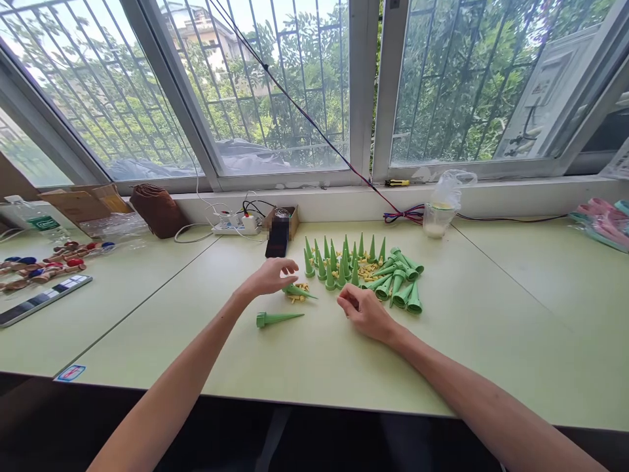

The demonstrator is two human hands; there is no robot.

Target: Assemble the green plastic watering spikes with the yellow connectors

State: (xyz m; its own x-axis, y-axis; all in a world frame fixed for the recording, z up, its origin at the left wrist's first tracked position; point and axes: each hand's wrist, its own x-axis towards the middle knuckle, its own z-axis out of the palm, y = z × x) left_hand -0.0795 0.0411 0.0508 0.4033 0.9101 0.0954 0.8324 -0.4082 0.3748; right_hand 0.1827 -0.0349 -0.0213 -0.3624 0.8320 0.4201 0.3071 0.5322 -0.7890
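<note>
My left hand (269, 276) hovers with its fingers apart and curved, just over a green plastic spike (301, 292) that lies on a few small yellow pieces (297, 299). Whether the fingers touch that spike I cannot tell. Closer to me, a second green spike with a ribbed cap (278, 318) lies on its side. My right hand (368, 313) rests on the table with thumb and fingers pinched together; whatever is between them is hidden. Beyond it, several green spikes (341, 274) stand point up, with more yellow pieces (367, 270) among them. Other spikes (400, 288) lie heaped to the right.
A phone (276, 244) leans on a small box behind my left hand. Further back are a power strip (236, 226) and a cup in a plastic bag (436, 219). Wooden pieces with red and blue balls (44, 269) and a tablet-like device (45, 299) lie left.
</note>
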